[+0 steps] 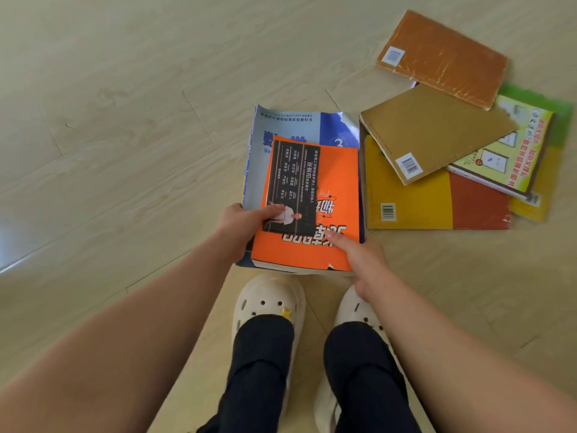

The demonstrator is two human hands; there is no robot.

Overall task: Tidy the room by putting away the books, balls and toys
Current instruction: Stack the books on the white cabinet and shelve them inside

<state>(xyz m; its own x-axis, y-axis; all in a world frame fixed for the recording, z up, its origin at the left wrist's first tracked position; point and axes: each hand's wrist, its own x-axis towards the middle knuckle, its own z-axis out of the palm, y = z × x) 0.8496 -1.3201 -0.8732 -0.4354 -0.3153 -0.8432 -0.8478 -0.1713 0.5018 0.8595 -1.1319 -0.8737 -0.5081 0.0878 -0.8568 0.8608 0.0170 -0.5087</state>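
**Two books in hand, loose pile off to the right**

Far left: bare wood floor, nothing of the task seen there.

Left hand at near-left edge of held pair. Thumb flat on top of orange book, fingers curled out of sight beneath blue textbook. Orange book stacked on blue textbook, long axes running near to far. Near edge over toes of cream clogs, so judged lifted off floor, though not certain.

Right hand at near-right corner, thumb pressed on orange cover, other fingers hidden under edge. Grasp judged a pinch.

Just beside held pair, to the right: yellow-and-red book flat on floor, long axis left to right. Brown book skewed across its far part. Green-and-yellow book partly under brown book, overlapping yellow-and-red book. Far right: orange-brown book, touching or overlapping far corner of brown book.

Next pickup judged right and slightly far of fingers, right hand nearer. Both hands occupied, so need to free right hand, with left carrying pair alone. Brown book in the way of yellow-and-red book; top-down order likely. No balls or toys in view.
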